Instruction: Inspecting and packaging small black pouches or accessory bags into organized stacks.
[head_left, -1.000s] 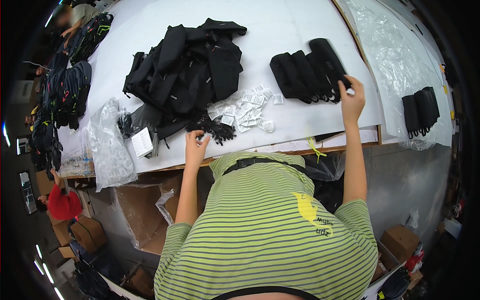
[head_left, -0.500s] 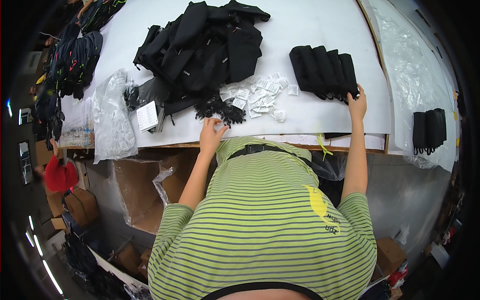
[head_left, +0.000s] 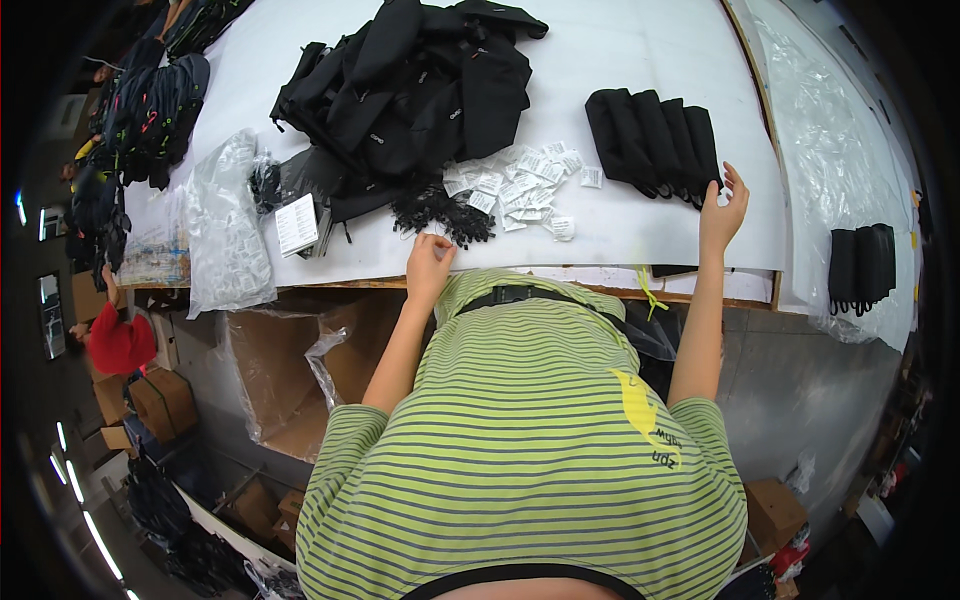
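Note:
My left hand [head_left: 430,264] is at the table's near edge, its fingertips brought together at the lower edge of a pile of thin black cords [head_left: 442,214]. Whatever is between those fingers is too small to make out. By the near right corner of a row of overlapping black pouches [head_left: 655,148] is my right hand [head_left: 722,215], thumb and fingers apart, holding nothing. Loose white labels [head_left: 520,190] lie scattered between the cords and the pouches. Behind the cords rises a large heap of black fabric bags [head_left: 415,95].
On the left lie a clear plastic bag [head_left: 225,225] and a stack of white printed cards [head_left: 296,226]. More black pouches [head_left: 862,268] rest on plastic sheeting at the far right. A person in red [head_left: 120,340] is at the left. Cardboard boxes [head_left: 285,370] stand under the table.
My right hand has let go of the pouches' near corner and spread its fingers. My left hand's fingers have drawn together beside the cords.

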